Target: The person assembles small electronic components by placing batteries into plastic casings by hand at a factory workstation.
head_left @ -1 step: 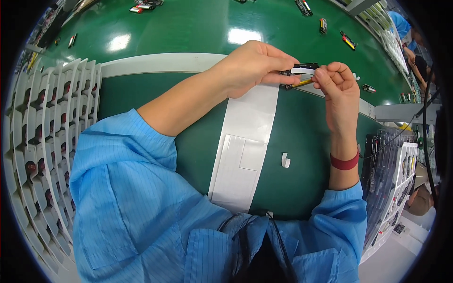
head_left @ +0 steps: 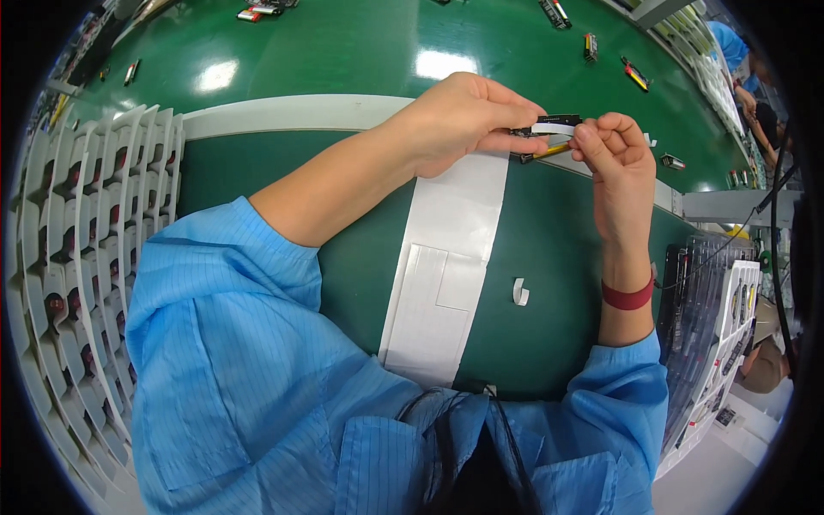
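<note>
Beyond the far end of a white sheet of peel-off strips (head_left: 438, 283), my left hand (head_left: 459, 120) grips a small black electronic assembly (head_left: 560, 120) between thumb and fingers. A yellow part (head_left: 549, 151) shows beneath the assembly. My right hand (head_left: 614, 159) pinches the right end of a narrow white strip (head_left: 554, 129), which runs along the assembly's near side. My left fingers partly cover the assembly's left end, so I cannot tell how far the strip is stuck down. On the green mat (head_left: 549, 232) lies a curled white scrap (head_left: 521, 292).
White trays (head_left: 94, 257) with dark parts stand at the left, and clear and white trays (head_left: 717, 335) at the right. Across the pale rail (head_left: 292, 118), small assemblies (head_left: 635, 75) lie scattered on a shiny green surface (head_left: 343, 51). Another person's arm (head_left: 760, 112) shows far right.
Some assemblies on the far green surface sit very slightly further right. Both my hands keep their grips and have hardly moved.
</note>
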Tool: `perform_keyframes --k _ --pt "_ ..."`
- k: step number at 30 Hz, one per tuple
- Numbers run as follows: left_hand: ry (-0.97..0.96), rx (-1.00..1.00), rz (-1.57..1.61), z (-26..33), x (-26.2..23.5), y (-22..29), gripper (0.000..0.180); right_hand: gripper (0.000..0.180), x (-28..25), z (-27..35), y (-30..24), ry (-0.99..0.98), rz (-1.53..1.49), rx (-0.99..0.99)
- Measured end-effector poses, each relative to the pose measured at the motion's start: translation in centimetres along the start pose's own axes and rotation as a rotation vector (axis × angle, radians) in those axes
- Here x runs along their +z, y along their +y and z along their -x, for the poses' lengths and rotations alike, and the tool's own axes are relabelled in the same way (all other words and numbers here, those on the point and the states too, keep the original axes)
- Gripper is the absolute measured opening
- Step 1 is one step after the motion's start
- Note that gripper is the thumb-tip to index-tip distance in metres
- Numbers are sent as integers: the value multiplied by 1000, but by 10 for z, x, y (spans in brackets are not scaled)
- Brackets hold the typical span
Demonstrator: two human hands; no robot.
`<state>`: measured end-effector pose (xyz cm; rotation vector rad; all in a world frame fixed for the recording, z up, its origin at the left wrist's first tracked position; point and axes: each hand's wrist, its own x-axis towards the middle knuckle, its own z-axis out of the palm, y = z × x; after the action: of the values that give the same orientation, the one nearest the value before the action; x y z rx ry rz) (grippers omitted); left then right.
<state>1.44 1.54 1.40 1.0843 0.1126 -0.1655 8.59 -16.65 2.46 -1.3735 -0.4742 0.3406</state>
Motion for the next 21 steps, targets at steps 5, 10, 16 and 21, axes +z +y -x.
perform_keyframes --k 5,10,16,21 --pt "-14 5 -22 2 1 2 27 19 9 6 -2 19 43 -90" --pt "31 -11 -18 6 4 1 24 20 13 10 -1 56 175 -216" --pt "44 6 -41 4 6 -2 22 20 10 9 1 53 181 -253" --pt "24 6 -53 7 8 -3 23 21 15 4 -6 131 335 -243"
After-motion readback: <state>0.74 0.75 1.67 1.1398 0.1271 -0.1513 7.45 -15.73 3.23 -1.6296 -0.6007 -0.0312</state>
